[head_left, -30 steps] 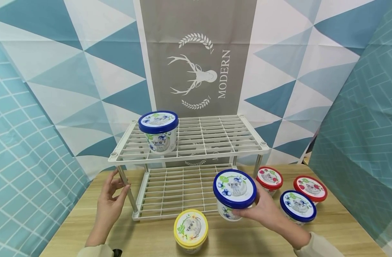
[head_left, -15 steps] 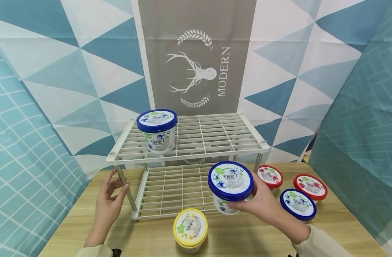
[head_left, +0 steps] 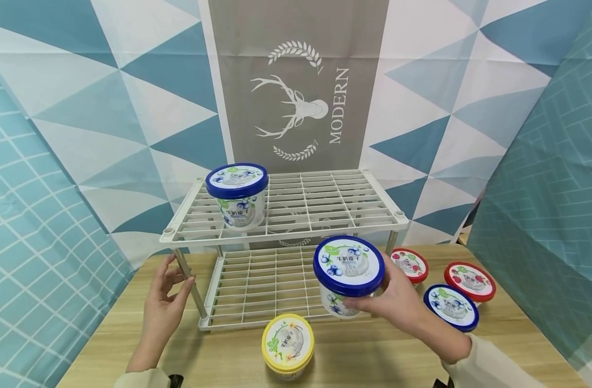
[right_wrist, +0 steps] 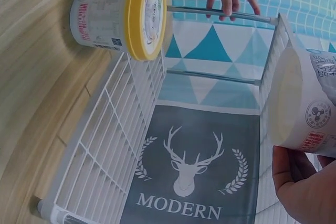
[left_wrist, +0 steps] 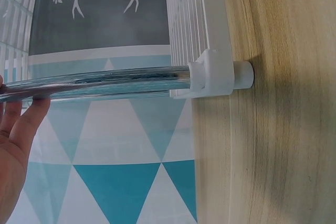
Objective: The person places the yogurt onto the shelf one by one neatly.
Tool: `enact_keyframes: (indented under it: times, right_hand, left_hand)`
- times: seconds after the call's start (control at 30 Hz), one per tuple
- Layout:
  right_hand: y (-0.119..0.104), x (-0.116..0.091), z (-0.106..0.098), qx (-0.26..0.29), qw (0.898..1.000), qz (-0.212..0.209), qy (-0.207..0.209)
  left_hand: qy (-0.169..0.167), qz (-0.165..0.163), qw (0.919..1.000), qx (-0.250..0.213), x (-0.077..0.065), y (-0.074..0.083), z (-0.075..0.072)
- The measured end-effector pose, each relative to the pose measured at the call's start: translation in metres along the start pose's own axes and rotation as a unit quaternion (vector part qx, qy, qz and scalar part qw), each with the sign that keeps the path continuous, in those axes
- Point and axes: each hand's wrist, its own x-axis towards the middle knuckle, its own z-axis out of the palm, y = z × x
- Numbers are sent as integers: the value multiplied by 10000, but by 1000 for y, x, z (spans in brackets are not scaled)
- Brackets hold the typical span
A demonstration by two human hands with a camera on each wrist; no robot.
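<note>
In the head view my right hand (head_left: 402, 304) grips a paper tub with a blue lid (head_left: 349, 269), blueberries printed on it, from its right side. The tub is raised in front of the two-tier white rack (head_left: 296, 236), overlapping the lower shelf's right end. Its pale underside (right_wrist: 289, 98) shows in the right wrist view. My left hand (head_left: 165, 312) holds the rack's front left metal post (left_wrist: 131, 80), thumb in front and fingers behind. Another blue-lidded tub (head_left: 237, 210) stands upright at the left of the upper shelf.
A yellow-lidded tub (head_left: 288, 345) stands on the wooden table (head_left: 228, 355) before the rack. Right of the rack are two red-lidded tubs, one nearer (head_left: 409, 264) and one farther right (head_left: 470, 281), plus a blue-lidded tub (head_left: 451, 307). A patterned cloth (head_left: 296, 27) hangs behind.
My right hand has lifted the blue-lidded tub higher and slightly left, closer to the upper shelf's front edge. The left hand stays on the post.
</note>
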Motion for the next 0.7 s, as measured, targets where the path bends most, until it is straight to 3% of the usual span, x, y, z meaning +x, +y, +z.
enact_keyframes:
  times: [0.27, 0.7]
  right_hand:
    - [-4, 1, -3, -12, 9997, -257, 45]
    - [-14, 5, -2, 109, 9995, -292, -16]
  left_hand:
    - [21, 59, 10000, -22, 0, -2, 0]
    - [14, 4, 10000, 19, 1, -2, 0]
